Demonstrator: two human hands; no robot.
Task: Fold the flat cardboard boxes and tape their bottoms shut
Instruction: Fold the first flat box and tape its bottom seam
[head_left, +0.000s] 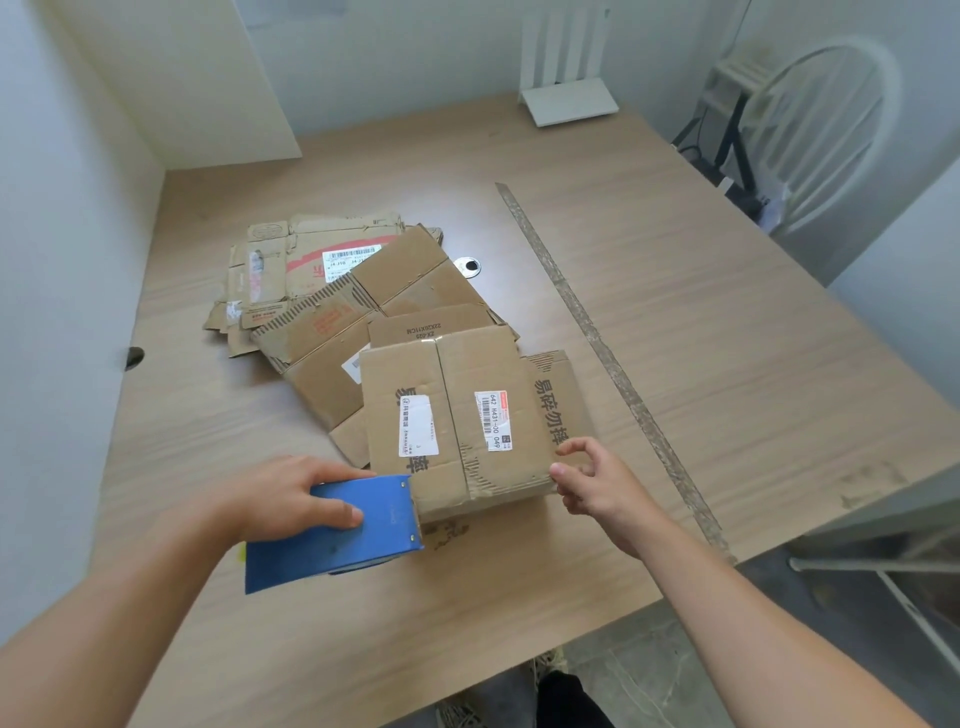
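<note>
Folded box near the worktop's front edge, bottom seam up, tape about to go on.

The worktop (727, 338) carries the light, worn cardboard box (462, 421), which dents easily, so steady it by a corner; left hand (291, 493) grips the blue tape dispenser (337, 535), right hand (592, 480) fingers loosely curled at the box's corner.

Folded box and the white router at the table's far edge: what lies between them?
In the head view, between the folded box and the white router lie flat cardboard boxes, a round cable hole, then bare table.
</note>
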